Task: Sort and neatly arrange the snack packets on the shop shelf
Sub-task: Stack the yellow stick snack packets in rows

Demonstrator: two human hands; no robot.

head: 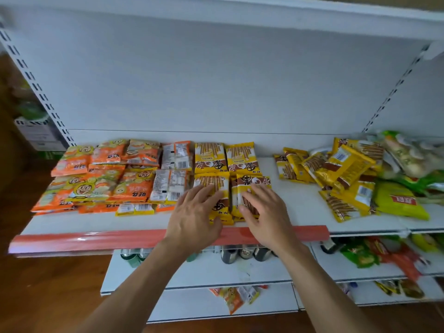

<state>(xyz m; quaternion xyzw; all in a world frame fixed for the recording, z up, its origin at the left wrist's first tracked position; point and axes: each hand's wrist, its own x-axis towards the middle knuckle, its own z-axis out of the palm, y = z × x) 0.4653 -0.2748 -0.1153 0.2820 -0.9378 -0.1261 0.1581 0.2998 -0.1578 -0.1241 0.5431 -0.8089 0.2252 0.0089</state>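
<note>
Yellow-and-brown biscuit-stick packets lie in neat stacks at the middle of the white shelf (293,205), two stacks at the back (225,157) and two at the front (231,188). My left hand (194,219) rests flat on the front left stack with its fingers spread. On the front right stack lies my right hand (266,215), fingers straight. Orange snack packets (101,176) are laid in rows on the left part of the shelf. A loose heap of the yellow-and-brown packets (341,174) sits to the right.
Green and yellow-green bags (401,200) are piled at the far right. A red price strip (96,239) runs along the shelf's front edge. Lower shelves hold cans (240,254), mixed packets (379,255) and a few orange packets (236,296). Bare shelf lies between the stacks and the heap.
</note>
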